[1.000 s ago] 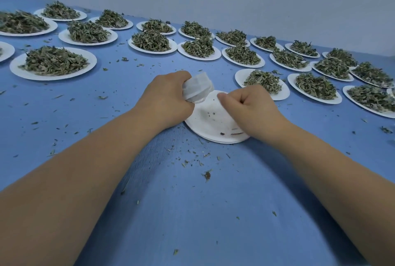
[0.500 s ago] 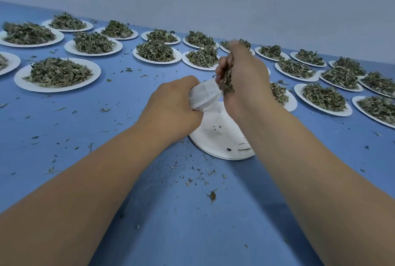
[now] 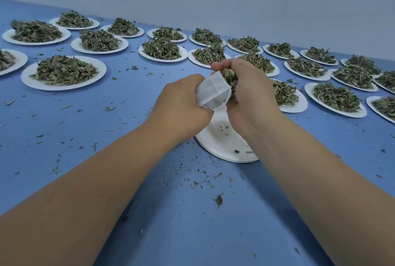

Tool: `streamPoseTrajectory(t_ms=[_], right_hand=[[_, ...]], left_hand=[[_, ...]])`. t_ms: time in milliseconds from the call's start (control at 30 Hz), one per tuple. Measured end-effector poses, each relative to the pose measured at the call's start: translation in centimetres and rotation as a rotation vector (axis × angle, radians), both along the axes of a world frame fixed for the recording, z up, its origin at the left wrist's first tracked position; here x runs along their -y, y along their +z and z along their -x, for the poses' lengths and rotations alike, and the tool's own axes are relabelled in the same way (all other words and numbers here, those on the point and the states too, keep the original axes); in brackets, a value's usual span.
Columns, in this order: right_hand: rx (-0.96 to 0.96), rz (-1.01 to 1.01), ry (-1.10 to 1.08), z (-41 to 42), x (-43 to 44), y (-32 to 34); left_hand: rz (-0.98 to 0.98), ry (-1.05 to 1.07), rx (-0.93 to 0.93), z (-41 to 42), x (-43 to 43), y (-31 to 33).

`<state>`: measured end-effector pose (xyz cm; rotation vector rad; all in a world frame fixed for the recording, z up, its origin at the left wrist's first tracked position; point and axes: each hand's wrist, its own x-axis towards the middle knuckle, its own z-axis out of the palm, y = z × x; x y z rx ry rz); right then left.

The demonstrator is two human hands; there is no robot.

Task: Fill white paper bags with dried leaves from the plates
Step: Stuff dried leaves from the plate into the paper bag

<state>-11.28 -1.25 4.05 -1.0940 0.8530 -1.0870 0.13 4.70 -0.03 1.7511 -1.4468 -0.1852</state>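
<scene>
Paper bag (image 3: 213, 92) tight in L fingers (image 3: 196, 79), leaves (image 3: 232, 82) bunched in R fingers (image 3: 222, 65), over near-empty plate (image 3: 220, 139); full plates (image 3: 100, 71) behind

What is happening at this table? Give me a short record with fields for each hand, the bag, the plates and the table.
left hand: grips the white paper bag
right hand: clutches a bunch of dried leaves at the bag's mouth
nearest plate: under the hands, almost bare, a few scraps left
other plates: many, each heaped with leaves
table: blue, strewn with leaf crumbs
</scene>
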Motion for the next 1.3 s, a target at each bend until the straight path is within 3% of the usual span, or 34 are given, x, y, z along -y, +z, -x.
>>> streamPoseTrajectory(t_ms=[233, 400, 533, 800, 1000, 1300], right_hand=[[-0.018, 0.042, 0.007, 0.5, -0.1, -0.6], [-0.105, 0.148, -0.01, 1.2, 0.0, -1.0], [-0.044, 0.089, 0.008, 1.5, 0.3, -0.6], [-0.193, 0.048, 0.171, 2.6, 0.7, 0.0], [-0.363, 0.178, 0.208, 2.0, -0.3, 0.3], [-0.123, 0.327, 0.203, 1.9, -1.1, -0.1]], left_hand=[[-0.01, -0.004, 0.014, 0.2, 0.0, -0.1], [-0.041, -0.048, 0.126, 0.4, -0.3, 0.0], [-0.049, -0.079, 0.2, 0.8, -0.3, 0.1], [-0.061, -0.153, 0.147, 1.6, -1.1, 0.6], [-0.125, -0.21, 0.158, 2.4, -1.8, 1.3], [-0.104, -0.12, 0.151, 2.2, -1.8, 1.6]])
